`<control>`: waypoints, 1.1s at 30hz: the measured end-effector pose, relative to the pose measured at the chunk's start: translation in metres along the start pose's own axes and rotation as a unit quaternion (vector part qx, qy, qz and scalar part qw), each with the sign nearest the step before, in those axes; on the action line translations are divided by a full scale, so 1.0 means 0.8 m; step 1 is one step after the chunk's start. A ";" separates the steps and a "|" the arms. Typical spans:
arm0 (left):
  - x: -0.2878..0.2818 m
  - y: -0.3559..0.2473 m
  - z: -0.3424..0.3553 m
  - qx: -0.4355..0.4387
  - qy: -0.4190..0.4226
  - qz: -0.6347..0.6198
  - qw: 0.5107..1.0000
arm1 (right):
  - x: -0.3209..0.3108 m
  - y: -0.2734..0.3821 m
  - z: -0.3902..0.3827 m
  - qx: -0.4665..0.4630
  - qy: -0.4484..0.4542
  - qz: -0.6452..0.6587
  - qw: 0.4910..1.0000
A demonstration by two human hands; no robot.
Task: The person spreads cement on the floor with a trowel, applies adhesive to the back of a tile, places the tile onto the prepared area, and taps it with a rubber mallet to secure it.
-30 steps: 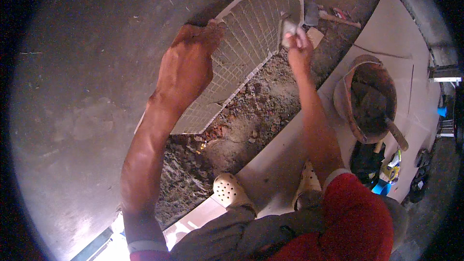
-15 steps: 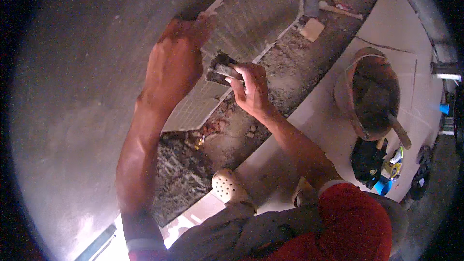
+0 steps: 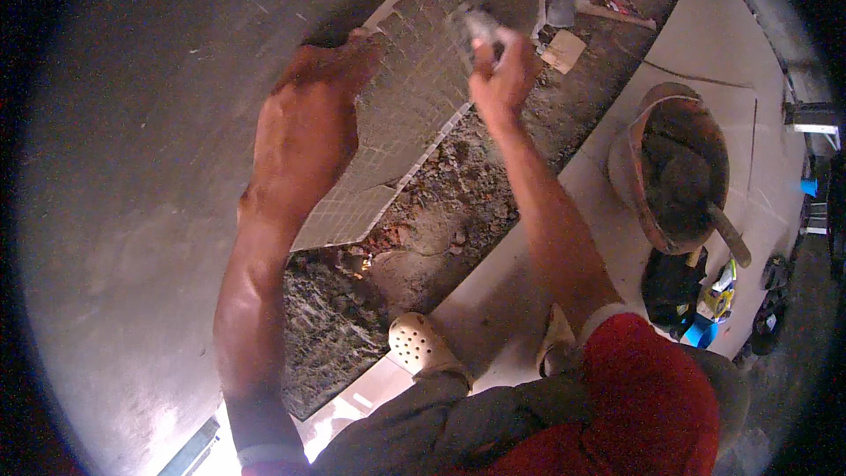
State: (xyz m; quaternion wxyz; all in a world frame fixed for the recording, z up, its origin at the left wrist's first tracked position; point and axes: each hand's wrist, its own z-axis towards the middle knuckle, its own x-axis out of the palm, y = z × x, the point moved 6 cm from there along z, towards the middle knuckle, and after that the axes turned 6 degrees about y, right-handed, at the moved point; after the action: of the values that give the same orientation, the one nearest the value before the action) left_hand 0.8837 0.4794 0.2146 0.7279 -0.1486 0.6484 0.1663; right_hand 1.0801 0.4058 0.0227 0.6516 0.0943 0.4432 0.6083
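Observation:
A large tile (image 3: 410,92) leans at a slant in front of me, its grid-patterned back coated with grey-brown mortar. My left hand (image 3: 308,128) is closed on its upper left edge; the fingertips are partly hidden behind the wrist and knuckles. With my right hand (image 3: 507,79) I hold a small flat tool, likely a scraper (image 3: 476,26), against the tile's back near its far right end. The scraper is smeared by motion, so its exact kind is hard to tell.
A bucket of mortar (image 3: 679,167) with a wooden handle (image 3: 730,236) sticking out stands at right on pale tiled floor (image 3: 493,300). Rough rubble ground (image 3: 441,203) runs beside the tile. Black bag (image 3: 667,291), blue cup (image 3: 701,331), and a grey wall (image 3: 159,167) at left.
My right hand has moved the scraper away and to the right, from the tile's middle toward its far end. My left hand keeps its grip, shifted slightly.

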 end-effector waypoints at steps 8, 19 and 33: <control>-0.008 -0.004 0.001 0.013 -0.007 -0.049 0.999 | 0.014 -0.135 0.074 0.105 0.058 0.050 0.992; -0.012 -0.006 -0.003 0.022 -0.032 -0.043 0.998 | 0.015 -0.124 -0.067 0.220 0.080 0.300 0.925; 0.010 0.012 0.002 -0.044 0.113 -0.049 0.991 | 0.021 -0.002 -0.089 0.200 0.212 0.283 0.914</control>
State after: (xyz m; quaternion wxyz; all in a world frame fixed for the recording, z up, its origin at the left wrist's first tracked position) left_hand 0.8818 0.4890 0.2069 0.6497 -0.2300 0.7107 0.1411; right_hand 1.0300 0.3908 -0.0280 0.3109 0.2124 0.6381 0.6716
